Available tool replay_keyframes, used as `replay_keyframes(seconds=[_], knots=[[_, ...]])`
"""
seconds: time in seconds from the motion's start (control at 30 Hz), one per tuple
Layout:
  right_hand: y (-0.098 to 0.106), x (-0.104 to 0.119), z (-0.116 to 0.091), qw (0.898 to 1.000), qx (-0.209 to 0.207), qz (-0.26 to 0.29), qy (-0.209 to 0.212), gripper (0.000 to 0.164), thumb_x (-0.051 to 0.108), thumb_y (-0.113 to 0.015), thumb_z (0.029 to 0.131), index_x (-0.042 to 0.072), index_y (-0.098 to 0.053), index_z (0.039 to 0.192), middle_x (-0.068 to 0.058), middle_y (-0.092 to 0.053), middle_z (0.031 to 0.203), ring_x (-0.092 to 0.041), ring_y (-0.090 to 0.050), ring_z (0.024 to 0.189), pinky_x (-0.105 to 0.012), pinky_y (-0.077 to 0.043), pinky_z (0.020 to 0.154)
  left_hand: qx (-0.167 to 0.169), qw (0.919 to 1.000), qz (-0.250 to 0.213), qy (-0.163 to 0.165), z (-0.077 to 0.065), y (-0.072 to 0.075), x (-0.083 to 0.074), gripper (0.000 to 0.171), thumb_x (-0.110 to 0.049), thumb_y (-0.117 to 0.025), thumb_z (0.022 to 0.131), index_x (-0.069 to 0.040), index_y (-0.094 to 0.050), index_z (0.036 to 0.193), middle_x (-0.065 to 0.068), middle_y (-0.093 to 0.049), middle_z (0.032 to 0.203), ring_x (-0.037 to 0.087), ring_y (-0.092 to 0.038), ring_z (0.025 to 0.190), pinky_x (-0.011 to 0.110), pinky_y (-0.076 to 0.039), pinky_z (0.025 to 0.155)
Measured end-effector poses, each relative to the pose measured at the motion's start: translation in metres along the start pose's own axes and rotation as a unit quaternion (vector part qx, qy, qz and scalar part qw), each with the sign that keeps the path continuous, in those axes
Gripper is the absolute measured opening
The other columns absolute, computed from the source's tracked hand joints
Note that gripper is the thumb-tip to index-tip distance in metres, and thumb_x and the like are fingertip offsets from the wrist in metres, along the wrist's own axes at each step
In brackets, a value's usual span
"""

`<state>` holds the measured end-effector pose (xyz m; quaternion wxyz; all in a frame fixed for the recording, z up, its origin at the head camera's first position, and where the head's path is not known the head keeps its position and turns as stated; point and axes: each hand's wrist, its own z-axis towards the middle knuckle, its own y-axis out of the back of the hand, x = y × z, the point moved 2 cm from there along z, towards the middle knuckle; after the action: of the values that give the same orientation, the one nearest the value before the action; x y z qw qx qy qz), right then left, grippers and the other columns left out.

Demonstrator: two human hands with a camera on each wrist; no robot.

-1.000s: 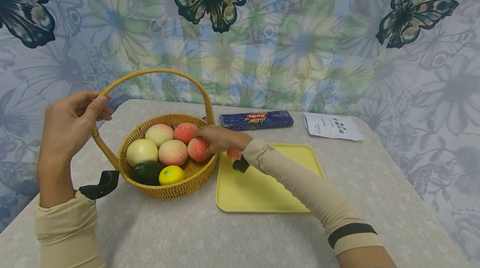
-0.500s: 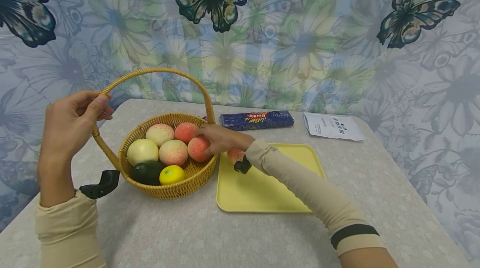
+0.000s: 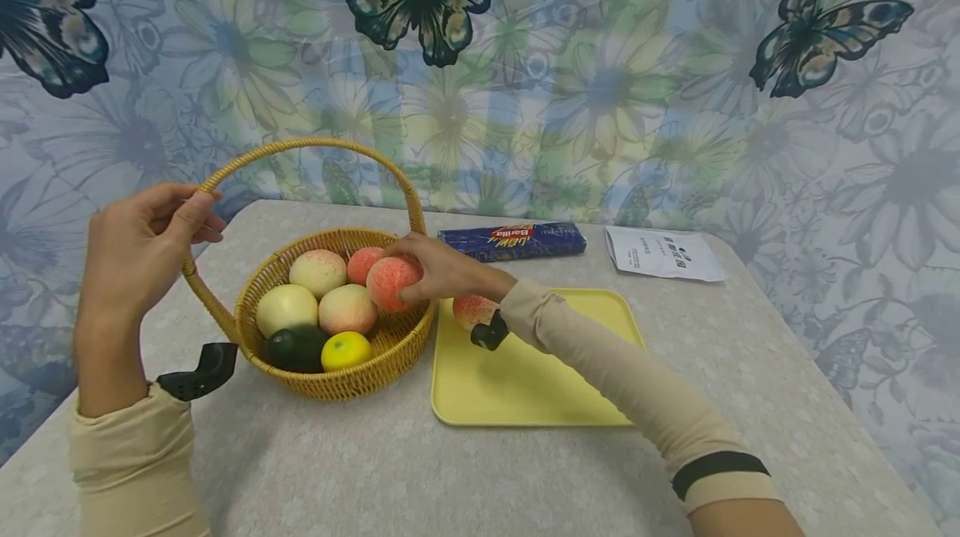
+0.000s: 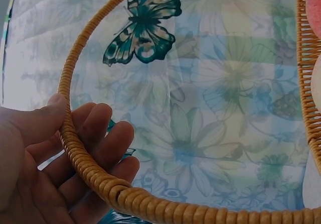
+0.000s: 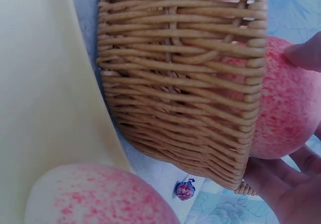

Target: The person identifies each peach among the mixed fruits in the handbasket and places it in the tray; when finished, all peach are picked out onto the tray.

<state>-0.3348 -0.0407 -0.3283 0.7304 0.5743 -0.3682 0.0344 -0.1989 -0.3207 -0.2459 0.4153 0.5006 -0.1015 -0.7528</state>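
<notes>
Right hand lifting a peach from the basket. The fingers are curled round the fruit, the thumb on its near side and the fingertips over its top and far side; the peach sits just above the rest of the fruit, level with the basket rim by the hand. In the right wrist view the same peach shows behind the woven wall, cradled from below by the palm.

Left hand steadying the basket by its handle. The thumb lies on the outer side of the woven hoop and the four fingers, loosely spread, curl behind it.

Handling, as judged: the peach looks round, matt and dimpled, so it should not be slippery; it appears light enough for one hand. Whether it is real or a firm imitation cannot be told, so it is best treated as easily bruised. A wide grip across its broadest part, with pads rather than tips, suits it. The handle looks stiff and ridged and should grip well.

Beneath the right fingers lie four more pale and pink fruits, a dark green one and a yellow one. Below the right wrist a second peach rests on the tray. Beyond the right fingertips lie a blue packet and a paper sheet.
</notes>
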Motion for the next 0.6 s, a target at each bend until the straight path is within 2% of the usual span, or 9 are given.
replay_keyframes(seconds=[0.17, 0.33, 0.6], knots=[[0.003, 0.000, -0.007, 0.999, -0.011, 0.037, 0.012, 0.060, 0.022, -0.065, 0.086, 0.011, -0.045, 0.141, -0.006, -0.048, 0.139, -0.015, -0.055, 0.113, -0.027, -0.049, 0.087, 0.002, 1.0000, 0.004, 0.000, 0.000, 0.000, 0.000, 0.043, -0.036, -0.052, 0.098, -0.001, -0.063, 0.121, -0.030, -0.057, 0.073, -0.013, -0.057, 0.068, 0.005, -0.043, 0.061], [0.004, -0.001, -0.014, 0.997, -0.009, 0.077, 0.024, 0.057, 0.021, -0.063, 0.087, 0.011, -0.045, 0.141, -0.007, -0.054, 0.132, -0.013, -0.059, 0.107, -0.026, -0.050, 0.085, 0.002, 1.0000, 0.007, -0.005, 0.000, 0.000, 0.000, 0.043, -0.036, -0.052, 0.098, -0.001, -0.063, 0.121, -0.030, -0.057, 0.072, -0.015, -0.056, 0.067, 0.004, -0.043, 0.060], [0.008, 0.003, -0.025, 0.994, -0.029, 0.102, 0.022, 0.055, 0.020, -0.066, 0.088, 0.015, -0.046, 0.139, -0.005, -0.052, 0.134, -0.014, -0.057, 0.110, -0.027, -0.051, 0.085, 0.003, 1.0000, 0.008, -0.001, 0.000, 0.000, 0.001, 0.044, -0.036, -0.051, 0.098, -0.001, -0.062, 0.122, -0.030, -0.056, 0.073, -0.015, -0.056, 0.067, 0.004, -0.043, 0.060]])
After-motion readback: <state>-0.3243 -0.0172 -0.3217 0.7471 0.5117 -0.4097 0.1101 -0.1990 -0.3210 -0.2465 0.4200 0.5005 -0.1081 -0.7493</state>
